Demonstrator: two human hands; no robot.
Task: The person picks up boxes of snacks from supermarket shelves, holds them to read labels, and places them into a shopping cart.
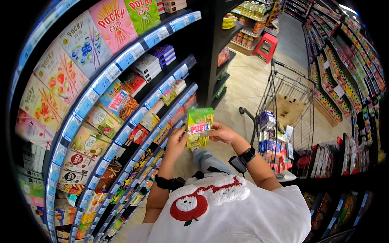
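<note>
A green and yellow Pretz snack box (199,126) is held upright in front of me between both hands. My left hand (177,138) grips its left edge, with the thumb on the front. My right hand (222,133) holds the right edge, its fingers partly behind the box. The box is close to the shelf fronts on the left, where Pocky boxes (112,25) stand in a row on an upper shelf and a blue Pretz box (118,100) lies lower down.
A wire shopping cart (285,79) with a cardboard box (287,109) and several packages stands to the right. Beyond are a red plastic stool (266,47) and more stocked shelves (343,82). Price-tagged shelf edges (100,86) curve along the left.
</note>
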